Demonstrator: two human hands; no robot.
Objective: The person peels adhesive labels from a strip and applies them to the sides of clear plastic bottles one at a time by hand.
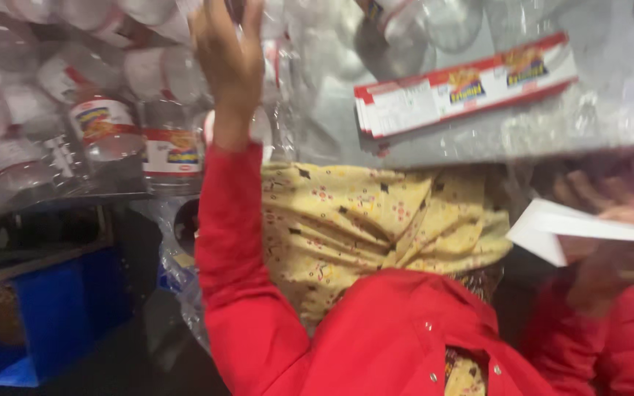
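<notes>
the left hand [229, 59] is raised high, fingers spread, released, reaching into a bag of clear plastic jars [111, 110]. it holds nothing; the palm is at or just against the plastic, and contact cannot be confirmed through the blur. the jars are empty, most already carry a red-and-yellow label, and they lie piled on their sides at upper left.

the right hand [610, 242] is low at the right edge, grasping a white sheet of paper [574, 227] between thumb and fingers. the fingers are smeared, so the firmness of the grip cannot be told.

a strip of red-and-white labels [464, 84] lies on the grey table [610, 66], well apart from both hands. a yellow patterned cloth [376, 220] hangs between the red sleeves [243, 264]. a blue crate [53, 315] sits low at left.

judgement: many jars are labelled; a stack of labels remains unused.
</notes>
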